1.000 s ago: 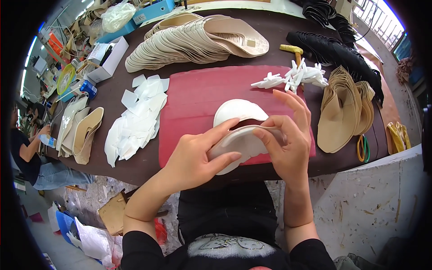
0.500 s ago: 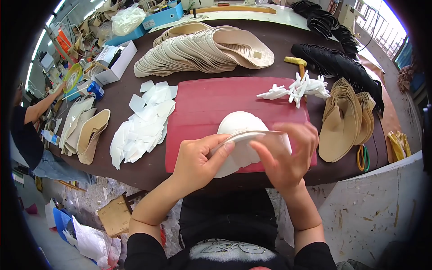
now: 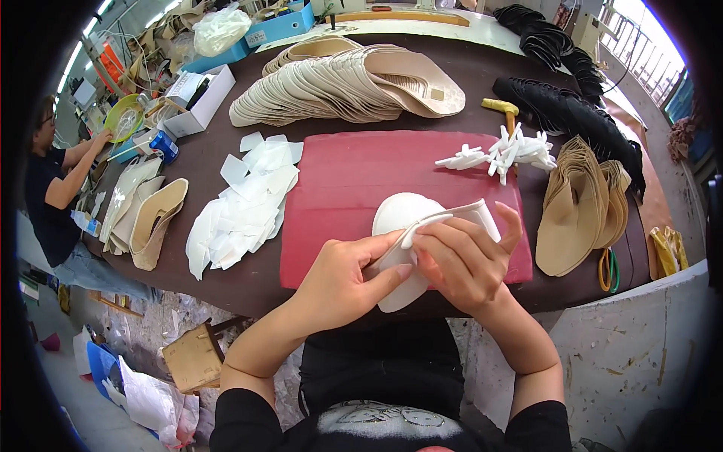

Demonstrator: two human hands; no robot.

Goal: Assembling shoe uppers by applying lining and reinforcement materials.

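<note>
A cream-white shoe upper [image 3: 403, 211] with a rounded toe is held over the red mat [image 3: 339, 177]. My left hand [image 3: 343, 280] pinches its folded edge between thumb and fingers. On the same edge, just to the right, the bent fingers of my right hand [image 3: 465, 265] close on the upper, their tips meeting near its middle. One finger of that hand sticks up apart from the rest. A flap of the upper stands up behind the right fingers, which hide part of the edge.
White flat pieces [image 3: 245, 215] lie left of the mat. Stacked cream uppers [image 3: 316, 90] stand behind it. On its far right corner are small white strips [image 3: 512, 154] and a yellow-headed hammer [image 3: 499, 105]. Tan insole-shaped pieces [image 3: 568, 215] lie right. A co-worker [image 3: 56, 181] is far left.
My right hand, blurred and spread before, has come in and closed on the upper's edge. The upper has tilted, with a flap now raised on the right. The co-worker shows more.
</note>
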